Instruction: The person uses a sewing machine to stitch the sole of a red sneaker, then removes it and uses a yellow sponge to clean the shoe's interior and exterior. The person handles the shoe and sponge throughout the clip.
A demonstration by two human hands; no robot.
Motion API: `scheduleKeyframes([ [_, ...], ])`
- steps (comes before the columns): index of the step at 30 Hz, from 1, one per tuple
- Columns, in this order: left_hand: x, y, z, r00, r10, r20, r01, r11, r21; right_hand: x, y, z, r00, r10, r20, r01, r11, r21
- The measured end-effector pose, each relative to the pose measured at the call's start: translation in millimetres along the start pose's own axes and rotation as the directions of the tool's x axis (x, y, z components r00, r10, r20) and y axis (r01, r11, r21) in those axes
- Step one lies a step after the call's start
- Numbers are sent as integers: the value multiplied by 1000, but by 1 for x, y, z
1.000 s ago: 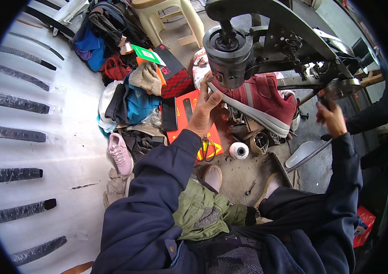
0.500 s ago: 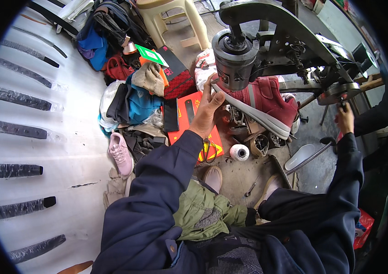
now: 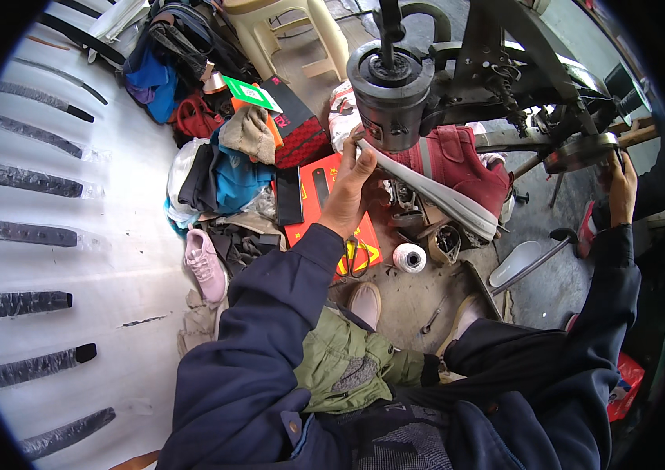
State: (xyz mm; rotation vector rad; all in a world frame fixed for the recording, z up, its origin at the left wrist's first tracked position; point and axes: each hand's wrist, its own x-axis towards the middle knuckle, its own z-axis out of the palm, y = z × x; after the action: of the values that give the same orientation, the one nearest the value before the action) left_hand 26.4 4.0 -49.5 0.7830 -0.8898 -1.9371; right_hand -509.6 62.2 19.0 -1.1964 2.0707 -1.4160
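A red shoe (image 3: 458, 157) with a pale grey sole lies under the dark metal cylinder (image 3: 389, 98) of a hand-cranked shoe sewing machine. My left hand (image 3: 346, 194) is closed on the shoe's toe end, thumb along the sole's edge; the cylinder hides part of the upper. Far to the right, my right hand (image 3: 621, 188) has its fingers wrapped at the rim of the machine's handwheel (image 3: 581, 155), apparently round its crank handle, which is mostly hidden.
A white thread spool (image 3: 409, 258) stands on the floor near a red box (image 3: 318, 223) with a black phone (image 3: 289, 196). A pink shoe (image 3: 206, 265) sits at left by a white sheet bearing wrapped black straps. A grey insole (image 3: 515, 263) and metal bar (image 3: 528, 269) lie at right.
My right hand has moved up and to the right with the turning handwheel. The machine's upper lever and rod have risen. My left hand keeps its hold on the shoe.
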Motion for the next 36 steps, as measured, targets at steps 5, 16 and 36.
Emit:
scheduleKeyframes([
  [5,2,-3,-2,999,40,-24,-39,999,19,5,79,21,977,204,55,-204,979,-17],
  [16,1,-4,-4,1000,19,-26,-18,1000,3,-47,-49,39,943,-55,330,67,998,-24],
  [36,-1,8,9,997,-28,-70,29,999,18,-54,-33,46,913,40,406,-35,999,-21],
])
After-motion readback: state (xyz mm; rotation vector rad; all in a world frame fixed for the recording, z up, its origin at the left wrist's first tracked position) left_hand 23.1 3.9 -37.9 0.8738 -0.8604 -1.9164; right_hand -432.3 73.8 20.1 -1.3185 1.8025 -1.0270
